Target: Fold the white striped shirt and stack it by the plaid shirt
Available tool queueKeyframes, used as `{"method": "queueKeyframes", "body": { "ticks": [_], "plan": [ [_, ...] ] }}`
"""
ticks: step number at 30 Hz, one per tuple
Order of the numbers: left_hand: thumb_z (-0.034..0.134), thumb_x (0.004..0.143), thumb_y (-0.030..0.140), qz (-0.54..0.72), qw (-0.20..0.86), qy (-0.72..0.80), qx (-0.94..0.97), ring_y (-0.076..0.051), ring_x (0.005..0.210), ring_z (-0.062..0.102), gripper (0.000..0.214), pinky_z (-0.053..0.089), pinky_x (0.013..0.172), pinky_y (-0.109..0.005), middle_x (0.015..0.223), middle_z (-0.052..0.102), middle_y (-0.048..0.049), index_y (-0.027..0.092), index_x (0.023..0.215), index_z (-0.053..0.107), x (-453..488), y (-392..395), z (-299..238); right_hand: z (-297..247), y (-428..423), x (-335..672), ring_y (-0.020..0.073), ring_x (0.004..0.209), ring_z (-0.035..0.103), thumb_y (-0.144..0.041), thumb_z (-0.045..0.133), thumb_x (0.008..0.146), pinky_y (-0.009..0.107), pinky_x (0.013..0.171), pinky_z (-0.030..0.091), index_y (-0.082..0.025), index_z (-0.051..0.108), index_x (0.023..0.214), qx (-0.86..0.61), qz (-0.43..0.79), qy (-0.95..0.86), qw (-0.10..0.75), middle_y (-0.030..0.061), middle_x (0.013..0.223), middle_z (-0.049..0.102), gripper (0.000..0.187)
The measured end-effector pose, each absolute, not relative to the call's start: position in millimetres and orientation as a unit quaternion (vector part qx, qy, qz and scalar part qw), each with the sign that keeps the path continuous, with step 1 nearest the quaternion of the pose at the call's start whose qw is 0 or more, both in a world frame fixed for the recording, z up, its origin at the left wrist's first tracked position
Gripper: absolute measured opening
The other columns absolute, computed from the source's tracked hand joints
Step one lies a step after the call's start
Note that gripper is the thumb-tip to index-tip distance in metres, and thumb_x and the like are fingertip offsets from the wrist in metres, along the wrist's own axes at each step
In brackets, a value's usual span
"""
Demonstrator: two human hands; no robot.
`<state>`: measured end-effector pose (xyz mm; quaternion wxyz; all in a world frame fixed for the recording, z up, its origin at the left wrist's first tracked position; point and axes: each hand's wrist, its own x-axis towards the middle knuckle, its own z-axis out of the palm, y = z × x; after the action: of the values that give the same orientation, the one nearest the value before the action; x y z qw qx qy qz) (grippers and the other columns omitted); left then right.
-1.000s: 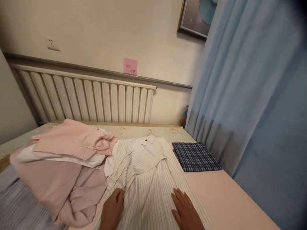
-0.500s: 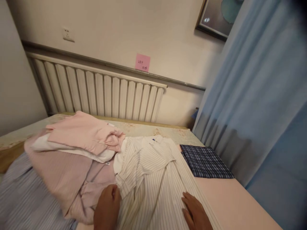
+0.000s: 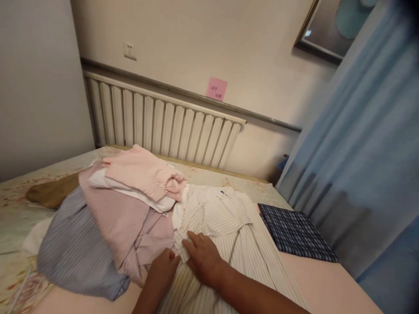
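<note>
A white shirt with thin dark stripes lies spread on the bed in front of me, collar toward the wall. Both hands rest on its left part. My left hand has its fingers curled at the shirt's left edge, and I cannot make out what they pinch. My right hand reaches across beside it, fingers pressed flat on the striped cloth. Just left of the hands lies a heap of clothes with a pink garment on top.
The heap also holds a white piece, a dusty-pink shirt and a blue striped shirt. A folded dark plaid cloth lies to the right. A radiator stands behind the bed; a blue curtain hangs on the right.
My right hand has crossed from the shirt's right side to its left, beside my left hand. The view has swung left, showing more of the clothes heap.
</note>
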<state>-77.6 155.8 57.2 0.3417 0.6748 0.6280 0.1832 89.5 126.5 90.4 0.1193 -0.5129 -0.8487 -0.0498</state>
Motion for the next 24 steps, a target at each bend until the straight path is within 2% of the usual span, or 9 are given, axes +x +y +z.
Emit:
{"method": "queueKeyframes", "body": {
  "ticks": [3, 5, 8, 10, 13, 16, 18, 20, 24],
  "plan": [
    [0.045, 0.078, 0.024, 0.175, 0.338, 0.633, 0.674, -0.019, 0.082, 0.062, 0.013, 0.038, 0.073, -0.028, 0.083, 0.068, -0.0061, 0.018, 0.083, 0.055, -78.2, 157.7, 53.5, 81.2, 146.3, 92.0, 0.0222, 0.087, 0.055, -0.014, 0.051, 0.078, 0.033, 0.078, 0.043, -0.018, 0.062, 0.086, -0.54, -0.044, -0.832, 0.118, 0.0072, 0.09, 0.065, 0.014],
    [0.044, 0.077, 0.021, 0.175, 0.345, 0.634, 0.67, -0.018, 0.084, 0.062, 0.017, 0.038, 0.074, -0.027, 0.086, 0.068, -0.0065, 0.017, 0.087, 0.057, -78.7, 157.9, 52.9, 87.2, 157.4, 108.9, 0.0186, 0.085, 0.056, -0.014, 0.045, 0.082, 0.028, 0.077, 0.042, -0.018, 0.062, 0.082, -0.58, -0.028, -0.788, 0.205, 0.0051, 0.085, 0.065, 0.018],
    [0.044, 0.076, 0.019, 0.179, 0.364, 0.63, 0.663, -0.019, 0.085, 0.062, 0.019, 0.039, 0.075, -0.028, 0.087, 0.069, -0.0074, 0.016, 0.089, 0.059, -79.4, 157.3, 54.7, 111.4, 168.1, 154.5, 0.0155, 0.079, 0.059, -0.021, 0.036, 0.089, 0.023, 0.072, 0.042, -0.017, 0.062, 0.087, -0.7, -0.02, -0.646, 0.303, 0.004, 0.084, 0.066, 0.026],
    [0.045, 0.076, 0.02, 0.181, 0.374, 0.625, 0.661, -0.019, 0.086, 0.061, 0.019, 0.039, 0.075, -0.027, 0.087, 0.069, -0.0077, 0.016, 0.087, 0.059, -79.2, 156.5, 57.1, 128.6, 169.0, 193.1, 0.017, 0.078, 0.061, -0.025, 0.038, 0.089, 0.024, 0.07, 0.042, -0.016, 0.063, 0.092, -0.779, -0.033, -0.551, 0.296, 0.0057, 0.083, 0.068, 0.027],
    [0.046, 0.075, 0.019, 0.187, 0.388, 0.617, 0.658, -0.019, 0.086, 0.061, 0.017, 0.039, 0.075, -0.026, 0.088, 0.069, -0.0079, 0.015, 0.085, 0.06, -77.9, 155.5, 60.8, 143.1, 161.0, 244.9, 0.0229, 0.084, 0.063, -0.019, 0.043, 0.082, 0.029, 0.073, 0.042, -0.009, 0.064, 0.099, -0.826, -0.046, -0.491, 0.273, 0.0136, 0.088, 0.068, 0.028],
    [0.047, 0.075, 0.019, 0.193, 0.409, 0.607, 0.653, -0.018, 0.086, 0.062, 0.017, 0.039, 0.074, -0.025, 0.087, 0.07, -0.0066, 0.015, 0.083, 0.061, -75.9, 154.7, 62.2, 143.7, 154.2, 266.1, 0.0288, 0.099, 0.06, -0.013, 0.046, 0.078, 0.035, 0.084, 0.041, -0.001, 0.059, 0.114, -0.844, -0.059, -0.465, 0.262, 0.0228, 0.104, 0.065, 0.04],
    [0.047, 0.075, 0.021, 0.197, 0.422, 0.601, 0.649, -0.017, 0.083, 0.061, 0.017, 0.039, 0.071, -0.024, 0.084, 0.069, -0.0051, 0.014, 0.081, 0.061, -74.6, 153.9, 62.3, 140.8, 159.1, 257.8, 0.0301, 0.109, 0.056, -0.014, 0.047, 0.079, 0.037, 0.091, 0.038, 0.001, 0.053, 0.122, -0.831, -0.059, -0.485, 0.266, 0.0252, 0.114, 0.061, 0.047],
    [0.046, 0.075, 0.022, 0.202, 0.431, 0.594, 0.649, -0.017, 0.081, 0.061, 0.017, 0.039, 0.069, -0.023, 0.082, 0.069, -0.0042, 0.014, 0.079, 0.061, -74.1, 152.5, 62.8, 137.5, 173.3, 234.3, 0.0281, 0.107, 0.057, -0.014, 0.046, 0.079, 0.036, 0.092, 0.039, -0.002, 0.058, 0.118, -0.805, -0.035, -0.527, 0.27, 0.0216, 0.11, 0.064, 0.042],
    [0.047, 0.07, 0.021, 0.242, 0.471, 0.576, 0.623, -0.018, 0.078, 0.059, 0.021, 0.039, 0.068, -0.025, 0.08, 0.066, -0.0028, 0.015, 0.084, 0.062, -76.9, 149.3, 68.0, 130.9, 210.6, 164.8, 0.0204, 0.087, 0.063, -0.013, 0.047, 0.078, 0.03, 0.081, 0.045, -0.014, 0.069, 0.098, -0.736, 0.053, -0.618, 0.271, 0.0089, 0.09, 0.07, 0.03]
  ]
}}
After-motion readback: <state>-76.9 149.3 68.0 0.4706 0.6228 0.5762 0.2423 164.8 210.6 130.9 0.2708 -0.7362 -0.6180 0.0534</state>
